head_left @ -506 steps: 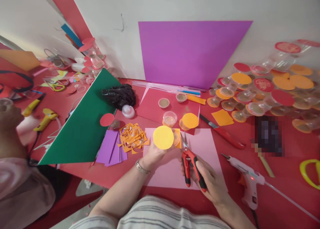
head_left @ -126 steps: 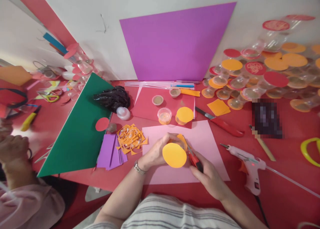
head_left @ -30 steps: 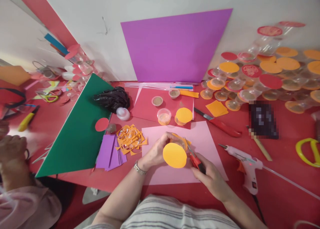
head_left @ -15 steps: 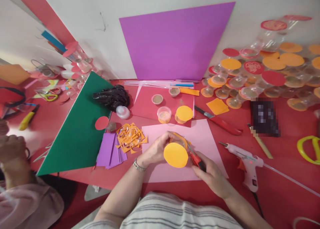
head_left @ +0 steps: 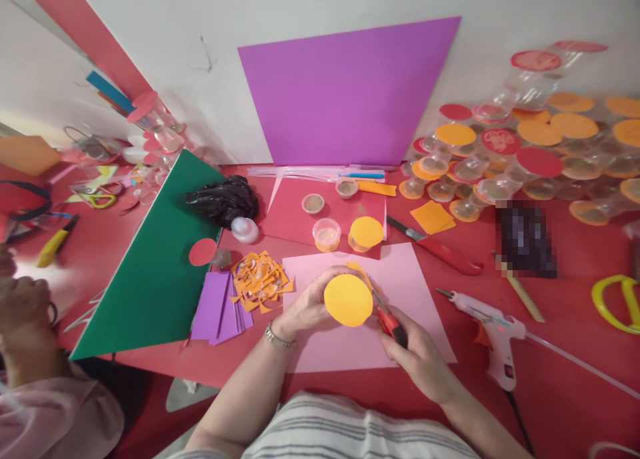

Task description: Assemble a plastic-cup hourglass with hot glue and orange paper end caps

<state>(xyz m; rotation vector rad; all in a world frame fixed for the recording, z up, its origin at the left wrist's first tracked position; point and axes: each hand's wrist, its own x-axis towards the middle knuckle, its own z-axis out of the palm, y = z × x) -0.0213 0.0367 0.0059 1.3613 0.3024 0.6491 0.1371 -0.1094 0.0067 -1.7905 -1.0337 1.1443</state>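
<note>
My left hand (head_left: 315, 302) grips a clear plastic cup piece whose yellow-orange paper disc (head_left: 349, 300) faces me. The disc hides the cup body and most of the fingertips. Behind it, an edge of orange paper (head_left: 358, 269) shows. My right hand (head_left: 413, 345) is closed around the red and black handles of a pair of scissors (head_left: 389, 320). The blades point up and away from me, close beside the disc's right side. Both hands are above a pink sheet (head_left: 330, 352). Orange paper scraps (head_left: 263, 279) lie in a heap left of my left hand.
Small cups (head_left: 327, 234) stand on a red sheet ahead. A utility knife (head_left: 445, 252), glue gun (head_left: 495, 329) and stacked cup pieces (head_left: 500, 152) are on the right. A green board (head_left: 135, 279) leans left, near a black bag (head_left: 223, 202) and another person's hand (head_left: 25, 305).
The cup piece has tilted in my left hand, so its disc now covers the clear body and far rim seen before. The scissors stay close to it. The view has shifted slightly.
</note>
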